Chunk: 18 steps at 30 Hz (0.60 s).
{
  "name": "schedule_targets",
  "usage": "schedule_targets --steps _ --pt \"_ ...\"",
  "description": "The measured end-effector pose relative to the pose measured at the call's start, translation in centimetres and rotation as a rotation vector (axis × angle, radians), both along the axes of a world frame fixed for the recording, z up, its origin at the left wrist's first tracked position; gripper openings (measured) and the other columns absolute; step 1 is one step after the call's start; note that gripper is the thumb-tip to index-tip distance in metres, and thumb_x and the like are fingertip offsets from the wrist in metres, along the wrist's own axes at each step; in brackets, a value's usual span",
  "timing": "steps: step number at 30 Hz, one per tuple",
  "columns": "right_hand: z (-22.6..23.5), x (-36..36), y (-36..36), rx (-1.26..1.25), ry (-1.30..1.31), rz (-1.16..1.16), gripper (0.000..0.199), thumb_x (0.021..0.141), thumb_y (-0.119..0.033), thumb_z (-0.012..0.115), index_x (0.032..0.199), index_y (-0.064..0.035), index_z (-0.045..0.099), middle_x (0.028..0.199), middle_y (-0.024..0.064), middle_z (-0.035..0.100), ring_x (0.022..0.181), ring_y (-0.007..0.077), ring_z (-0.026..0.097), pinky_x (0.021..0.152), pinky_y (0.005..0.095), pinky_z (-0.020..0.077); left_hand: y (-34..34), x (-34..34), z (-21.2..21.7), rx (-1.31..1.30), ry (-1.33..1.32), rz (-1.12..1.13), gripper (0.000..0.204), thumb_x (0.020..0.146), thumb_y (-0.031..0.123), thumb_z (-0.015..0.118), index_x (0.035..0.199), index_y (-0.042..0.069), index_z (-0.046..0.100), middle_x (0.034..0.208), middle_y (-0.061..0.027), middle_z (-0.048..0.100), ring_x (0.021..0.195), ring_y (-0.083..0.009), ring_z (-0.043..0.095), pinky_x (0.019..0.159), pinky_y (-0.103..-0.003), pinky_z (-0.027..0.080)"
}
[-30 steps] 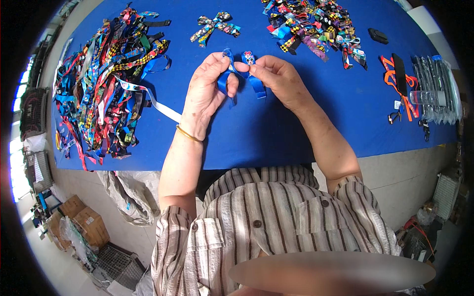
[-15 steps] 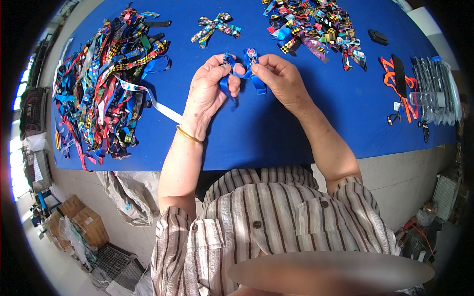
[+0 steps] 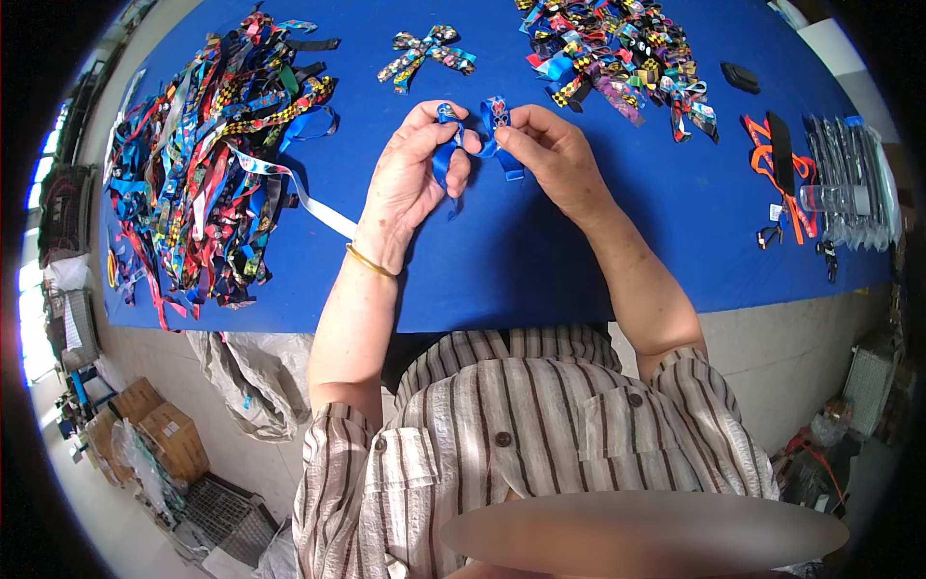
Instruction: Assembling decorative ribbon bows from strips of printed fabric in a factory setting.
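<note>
Between my two hands is a blue printed ribbon (image 3: 512, 166), bent into loops with its tails hanging down. My left hand (image 3: 413, 159) pinches one loop between thumb and fingers, the other fingers curled behind it. My right hand (image 3: 550, 150) grips the other loop, thumb in front, where small cartoon prints show. Both hands hover over the blue-covered table (image 3: 463, 270). Beyond them lies a finished-looking multicoloured ribbon bow (image 3: 426, 58), flat on the cloth.
A large heap of patterned ribbons (image 3: 207, 174) covers the left side, one white strip trailing toward my left wrist. A pile of ribbon bows (image 3: 627, 58) sits at the far right. Further right lie a black object (image 3: 740, 76), orange straps (image 3: 772, 164) and clear plastic packets (image 3: 849, 183).
The ribbon loop in my right hand has turned and shifted slightly, and its lower tail now folds into a rounder loop. Both hands keep nearly the same place.
</note>
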State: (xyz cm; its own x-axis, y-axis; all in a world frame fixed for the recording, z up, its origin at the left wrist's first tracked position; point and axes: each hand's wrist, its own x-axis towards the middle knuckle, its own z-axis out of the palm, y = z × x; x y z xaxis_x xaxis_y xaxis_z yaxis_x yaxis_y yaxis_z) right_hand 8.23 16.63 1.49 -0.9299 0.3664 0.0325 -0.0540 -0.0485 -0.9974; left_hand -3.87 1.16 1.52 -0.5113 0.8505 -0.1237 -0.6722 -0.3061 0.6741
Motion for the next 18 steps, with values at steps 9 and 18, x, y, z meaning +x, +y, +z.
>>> schedule_targets --steps 9,18 --pt "0.3 0.2 -0.8 -0.009 0.096 0.001 0.010 0.094 -0.014 0.062 0.092 -0.0052 0.063 0.078 -0.0072 0.056 0.069 -0.0005 0.048 0.062 0.0177 0.0391 0.7 1.1 0.8 -0.197 0.128 0.087 0.017 0.096 0.005 0.051 0.110 -0.002 0.045 0.079 -0.0145 0.063 0.050 -0.0152 0.057 0.042 -0.027 0.051" --pt "-0.2 0.2 -0.5 0.354 0.119 0.066 0.006 0.089 -0.008 0.062 0.090 -0.0032 0.059 0.079 0.0026 0.053 0.068 0.0117 0.050 0.062 0.0279 0.0421 0.4 1.7 0.2 -0.249 0.391 0.090 0.011 0.096 0.005 0.051 0.101 0.004 0.041 0.074 -0.0086 0.059 0.049 -0.0105 0.051 0.042 -0.025 0.047"
